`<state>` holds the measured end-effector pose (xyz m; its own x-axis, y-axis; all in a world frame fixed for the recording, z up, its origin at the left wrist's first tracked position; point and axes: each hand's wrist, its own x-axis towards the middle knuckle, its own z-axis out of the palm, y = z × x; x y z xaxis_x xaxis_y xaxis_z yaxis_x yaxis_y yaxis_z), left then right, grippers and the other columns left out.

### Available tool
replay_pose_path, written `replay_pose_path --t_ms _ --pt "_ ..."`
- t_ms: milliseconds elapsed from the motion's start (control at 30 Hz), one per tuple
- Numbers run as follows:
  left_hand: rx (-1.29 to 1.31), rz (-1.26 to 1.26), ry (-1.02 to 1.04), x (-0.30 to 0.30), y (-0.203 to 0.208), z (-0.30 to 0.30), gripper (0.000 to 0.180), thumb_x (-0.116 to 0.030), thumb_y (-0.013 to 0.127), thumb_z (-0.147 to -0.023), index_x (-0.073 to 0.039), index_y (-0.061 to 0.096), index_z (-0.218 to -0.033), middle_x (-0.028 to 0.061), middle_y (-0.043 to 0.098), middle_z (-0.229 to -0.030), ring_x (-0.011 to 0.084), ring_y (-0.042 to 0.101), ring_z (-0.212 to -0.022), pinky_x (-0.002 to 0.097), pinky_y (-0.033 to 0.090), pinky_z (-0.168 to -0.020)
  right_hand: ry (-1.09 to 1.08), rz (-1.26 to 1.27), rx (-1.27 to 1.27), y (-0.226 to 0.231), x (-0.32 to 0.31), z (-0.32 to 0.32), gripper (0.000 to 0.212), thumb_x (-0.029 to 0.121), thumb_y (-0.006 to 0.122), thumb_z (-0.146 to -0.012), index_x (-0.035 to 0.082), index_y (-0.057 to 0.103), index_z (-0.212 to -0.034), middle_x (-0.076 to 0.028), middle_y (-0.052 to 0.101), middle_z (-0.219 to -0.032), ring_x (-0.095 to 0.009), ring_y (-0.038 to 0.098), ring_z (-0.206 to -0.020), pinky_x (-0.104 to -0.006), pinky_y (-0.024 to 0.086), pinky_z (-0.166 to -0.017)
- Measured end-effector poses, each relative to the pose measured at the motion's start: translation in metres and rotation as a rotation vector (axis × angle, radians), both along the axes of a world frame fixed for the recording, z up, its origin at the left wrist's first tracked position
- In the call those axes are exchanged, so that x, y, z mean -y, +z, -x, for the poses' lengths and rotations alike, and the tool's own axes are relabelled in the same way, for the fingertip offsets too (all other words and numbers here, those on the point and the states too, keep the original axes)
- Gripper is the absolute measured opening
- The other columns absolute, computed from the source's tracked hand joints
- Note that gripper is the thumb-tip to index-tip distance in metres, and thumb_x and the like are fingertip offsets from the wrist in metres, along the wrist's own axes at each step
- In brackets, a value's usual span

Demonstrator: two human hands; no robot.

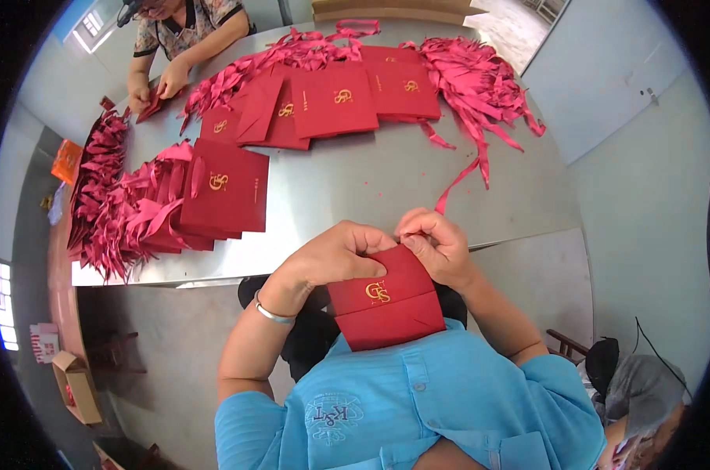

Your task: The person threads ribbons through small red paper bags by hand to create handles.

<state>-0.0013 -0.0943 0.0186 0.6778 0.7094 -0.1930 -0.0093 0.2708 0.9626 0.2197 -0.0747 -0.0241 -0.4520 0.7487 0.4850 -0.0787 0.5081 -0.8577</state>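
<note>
A small red paper bag [388, 304], folded flat with a gold emblem, is tilted against my blue shirt, its lower edge toward me. My left hand [345, 254] grips its upper left edge, thumb across the front and fingers behind. At the bag's top right corner my right hand [436, 244] is closed in a pinch. Whatever sits between those fingertips is too small to make out. One pink ribbon [461, 185] trails from the far heap down to behind my right hand; whether the fingers hold it is hidden.
On the metal table [519, 200] lie overlapping red bags [335, 100], a pink ribbon heap [480, 82], and a stack of bags [241, 184] with ribbon handles at left. Across the table, another person's hands [161, 86] handle a red piece. An open cardboard box [79, 392] stands lower left.
</note>
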Motion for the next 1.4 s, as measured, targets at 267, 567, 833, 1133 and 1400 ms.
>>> replay_pose_path --t_ms 267,567,833,1133,1400 --pt "0.162 0.160 0.172 0.023 -0.007 0.010 0.024 0.013 0.065 -0.077 0.004 0.068 -0.099 0.0028 0.069 -0.092 0.0064 0.062 -0.084 0.0214 0.050 -0.075 0.108 0.164 -0.104 -0.007 0.009 0.015 0.008 0.001 0.061 -0.092 0.000 0.057 -0.099 -0.011 0.061 -0.097 -0.014 0.057 -0.087 -0.0251 0.047 -0.075" --pt "0.134 0.206 0.132 0.019 -0.009 0.011 0.028 0.015 0.072 -0.069 0.001 0.067 -0.092 -0.0021 0.064 -0.086 0.0047 0.059 -0.078 0.0202 0.050 -0.072 0.205 0.328 -0.191 -0.010 0.012 0.019 0.008 0.003 0.062 -0.093 0.000 0.057 -0.099 -0.009 0.061 -0.097 -0.012 0.057 -0.087 -0.0252 0.047 -0.078" --pt "0.088 0.192 0.244 0.025 -0.013 0.007 0.026 0.010 0.074 -0.073 0.002 0.070 -0.098 0.0035 0.070 -0.095 0.0097 0.063 -0.085 0.0242 0.052 -0.081 0.108 0.321 -0.119 -0.012 0.011 0.013 0.008 0.004 0.062 -0.093 0.000 0.058 -0.098 -0.008 0.062 -0.097 -0.011 0.057 -0.087 -0.0249 0.047 -0.078" --pt "0.079 0.200 0.253 0.027 -0.013 0.009 0.021 0.009 0.071 -0.076 0.001 0.070 -0.095 0.0019 0.069 -0.091 0.0087 0.062 -0.083 0.0229 0.050 -0.080 0.111 0.387 -0.201 -0.012 0.017 0.022 0.006 0.002 0.062 -0.092 -0.001 0.060 -0.096 -0.007 0.063 -0.095 -0.011 0.058 -0.084 -0.0242 0.048 -0.075" --pt "0.059 0.138 0.176 0.025 -0.012 0.010 0.019 0.003 0.071 -0.081 0.001 0.070 -0.100 0.0015 0.069 -0.092 0.0068 0.061 -0.086 0.0220 0.050 -0.080 0.045 0.187 -0.099 -0.009 0.013 0.018 0.008 -0.001 0.064 -0.089 -0.001 0.060 -0.096 -0.009 0.063 -0.094 -0.011 0.057 -0.082 -0.0241 0.048 -0.072"
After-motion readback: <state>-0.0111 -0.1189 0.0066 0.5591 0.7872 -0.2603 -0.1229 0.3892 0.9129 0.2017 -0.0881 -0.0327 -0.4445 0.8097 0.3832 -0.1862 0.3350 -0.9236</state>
